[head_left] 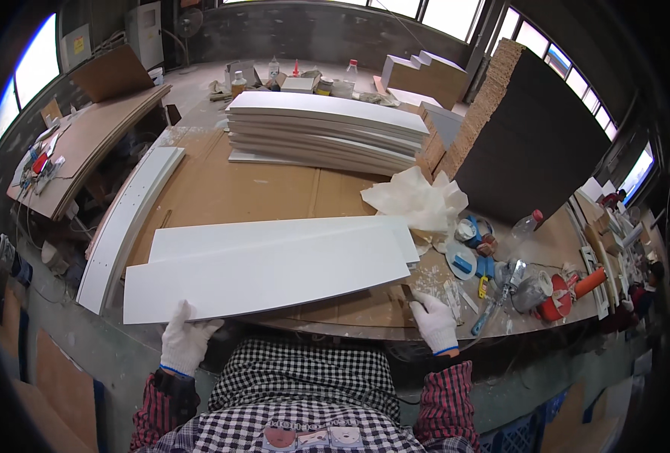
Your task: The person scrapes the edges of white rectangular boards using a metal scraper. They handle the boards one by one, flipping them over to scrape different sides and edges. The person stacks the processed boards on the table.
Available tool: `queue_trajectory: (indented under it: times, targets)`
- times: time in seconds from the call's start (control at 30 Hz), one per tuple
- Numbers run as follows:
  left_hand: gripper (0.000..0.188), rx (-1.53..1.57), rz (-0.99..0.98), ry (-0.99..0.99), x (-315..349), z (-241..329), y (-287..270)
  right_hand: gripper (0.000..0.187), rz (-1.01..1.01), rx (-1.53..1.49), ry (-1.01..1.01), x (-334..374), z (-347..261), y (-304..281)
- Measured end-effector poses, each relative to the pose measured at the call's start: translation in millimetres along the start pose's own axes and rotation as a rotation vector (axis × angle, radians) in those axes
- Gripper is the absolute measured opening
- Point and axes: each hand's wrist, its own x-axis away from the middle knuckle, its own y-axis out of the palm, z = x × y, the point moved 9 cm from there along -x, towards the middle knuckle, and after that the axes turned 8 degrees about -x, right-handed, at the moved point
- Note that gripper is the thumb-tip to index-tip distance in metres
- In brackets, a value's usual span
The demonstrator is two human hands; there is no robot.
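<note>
White board (pixel 267 275) lying flat at the counter's (pixel 274 189) near edge, long axis left to right. Left hand (pixel 186 340) grips its near-left corner; right hand (pixel 434 321) closes on its near-right corner. Each hand holds one end, equally near.

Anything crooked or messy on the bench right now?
Yes. The top white panel lies skewed over the white panel beneath, its left end overhanging the bench edge. The left hand grips that end; the right hand is at the other. Crumpled white paper and scattered tools clutter the right side.
</note>
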Motion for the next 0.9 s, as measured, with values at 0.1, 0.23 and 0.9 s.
queue_trajectory:
  times: [0.1,0.23,0.9]
  targets:
    - [0.03,-0.053,-0.104,-0.076,-14.2,-11.7,6.6,0.029,0.081,0.066,-0.082,-5.0,-28.1,-3.9]
    - [0.027,-0.111,-0.03,-0.081,-31.0,5.8,15.9,0.037,0.01,-0.462,0.126,-12.1,-14.1,-2.2]
    - [0.039,-0.28,-0.308,-0.275,-15.0,-56.6,77.1,0.032,-0.479,-0.831,0.477,32.9,-52.2,69.7]
